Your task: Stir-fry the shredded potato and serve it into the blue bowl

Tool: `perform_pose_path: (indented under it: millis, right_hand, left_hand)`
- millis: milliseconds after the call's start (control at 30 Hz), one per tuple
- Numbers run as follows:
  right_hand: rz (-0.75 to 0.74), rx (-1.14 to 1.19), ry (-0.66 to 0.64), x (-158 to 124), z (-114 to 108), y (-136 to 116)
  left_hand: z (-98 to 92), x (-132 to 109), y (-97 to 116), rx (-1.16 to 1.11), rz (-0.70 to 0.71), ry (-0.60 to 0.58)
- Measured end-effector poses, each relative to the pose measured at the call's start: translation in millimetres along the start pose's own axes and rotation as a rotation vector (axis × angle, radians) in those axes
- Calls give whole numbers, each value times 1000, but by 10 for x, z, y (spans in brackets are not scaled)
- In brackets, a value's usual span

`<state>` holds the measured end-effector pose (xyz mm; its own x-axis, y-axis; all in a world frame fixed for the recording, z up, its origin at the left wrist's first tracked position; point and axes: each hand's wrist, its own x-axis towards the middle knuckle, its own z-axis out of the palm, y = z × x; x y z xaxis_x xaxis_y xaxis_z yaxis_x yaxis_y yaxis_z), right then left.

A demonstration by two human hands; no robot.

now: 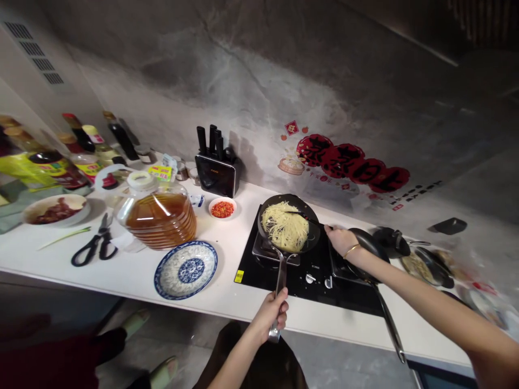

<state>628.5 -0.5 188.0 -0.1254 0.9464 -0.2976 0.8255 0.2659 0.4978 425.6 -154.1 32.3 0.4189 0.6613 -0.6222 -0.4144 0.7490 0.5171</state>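
Note:
My left hand [272, 314] is closed around the metal handle of a dark frying pan [313, 233] on the left burner. Pale yellow shreds [286, 227], which look like potato, lie heaped in the pan. In my right hand [340, 241] is a thin black spatula [311, 219], reaching into the pan from the right; its tip rests at the shreds. A second pan [368, 246] with a lid-like dark top sits on the right burner, partly hidden by my right forearm. Left of the stove, a blue-and-white plate [192, 270] lies on the counter.
The black stove [259, 273] has two knobs at its front. Leftward stand a large oil jug [162, 219], a bowl of chopped red peppers [223, 209], a knife block [215, 174], scissors [96, 243], a meat bowl [57, 210] and several bottles. Another person's feet [164, 373] show at lower left.

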Motion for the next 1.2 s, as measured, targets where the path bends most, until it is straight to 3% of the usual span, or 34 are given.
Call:
perform_pose_path:
  millis: [133, 233, 300, 433, 567, 667, 800, 900, 967, 1033, 1133, 1200]
  right_hand:
    - [-63, -9, -50, -351, 311, 67]
    - [-147, -46, -21, -614, 338, 219]
    - [-196, -72, 20, -633, 296, 213]
    - [-219, -67, 96, -218, 230, -82]
    - [-119, 114, 40, 278, 248, -227]
    - [-105, 350, -19, 292, 289, 39]
    - [-118, 421, -68, -85, 243, 619]
    - [-253, 455, -122, -322, 109, 822]
    - [-315, 450, -132, -340, 28, 734]
    - [-305, 404, -85, -229, -8, 493]
    - [-149, 342, -7, 81, 31, 64]
    - [-29, 336, -22, 253, 91, -84]
  left_hand:
    - [-10, 14, -11, -15, -14, -9]
    - [-22, 34, -37, -41, -21, -26]
    - [-28, 47, -53, -49, -23, -27]
    - [-33, 45, -54, -35, -24, -10]
    - [-29, 24, -28, -16, -23, -3]
    - [-29, 29, -23, -21, -26, -8]
    - [-36, 52, -43, -36, -15, -18]
    - [-42, 56, -54, -47, -7, -31]
    - [-43, 51, -53, -47, -11, -29]
    - [-40, 44, -46, -41, -20, -16]
    - [-34, 39, -30, -33, -36, -2]
    - [-29, 36, -20, -32, -35, -5]
